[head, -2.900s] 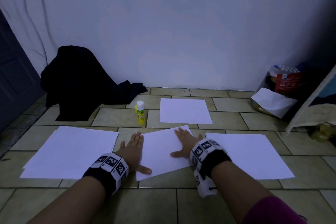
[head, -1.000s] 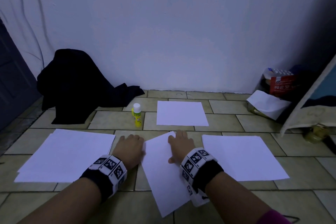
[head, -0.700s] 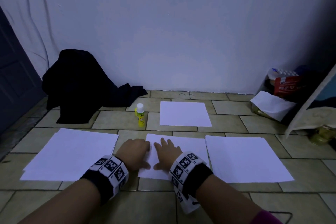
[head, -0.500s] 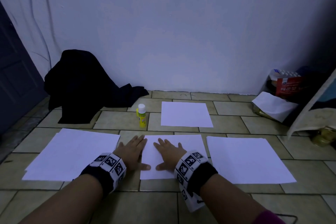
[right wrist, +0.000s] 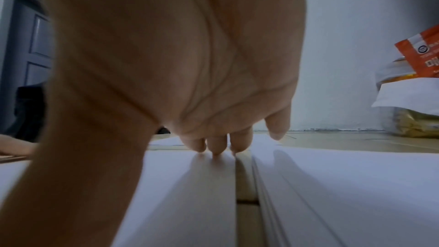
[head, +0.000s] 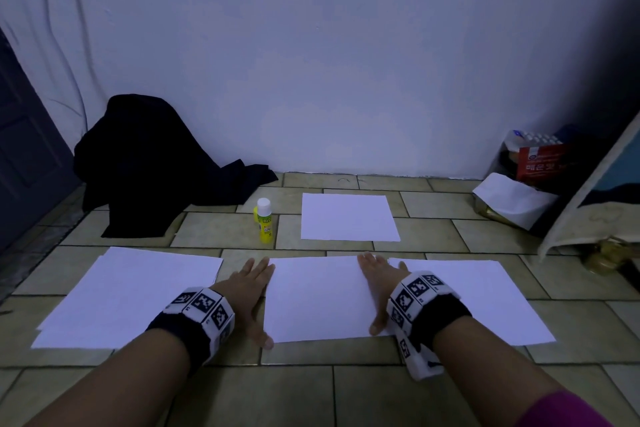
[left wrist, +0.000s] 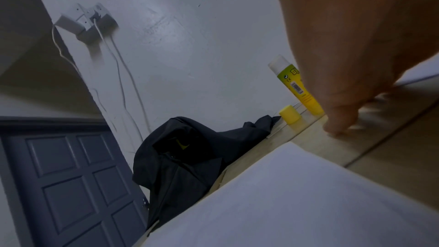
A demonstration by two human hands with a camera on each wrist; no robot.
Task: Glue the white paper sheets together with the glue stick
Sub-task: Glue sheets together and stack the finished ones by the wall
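Nearest, two forearms with black wrist bands carrying checkered markers. Left hand [head: 250, 291] flat on the tiled floor [head: 346, 399], fingers straight, thumb touching the left edge of the middle sheet [head: 322, 298]; nothing gripped. Right hand [head: 375, 288] flat too, fingers straight and pressing the sheet's right margin, thumb near its near right corner; nothing gripped, as the right wrist view confirms with fingertips [right wrist: 215, 147] down on white paper.

Change since a moment ago: middle sheet skewed and dragged toward the body a second back, now squared to the tile lines, both hands spread from its centre out to its two sides. Judged as the end of a smoothing or aligning press, so this sheet seems settled and the next pair can be taken up.

Left of it, the left stack [head: 128, 298] of white sheets, edges slightly offset. Right of it, the right stack [head: 485, 298], just beside the middle sheet with a narrow strip of tile between.

Farther off, the glue stick [head: 264, 220] upright on the floor, white top, with a loose yellow cap [left wrist: 290, 117] beside it in the left wrist view; well clear of both hands. Right of it, the far sheet [head: 348, 217] lying alone. Beyond, a black garment [head: 156, 163] at the wall on the left and an orange-labelled pack [head: 540, 163] at far right.
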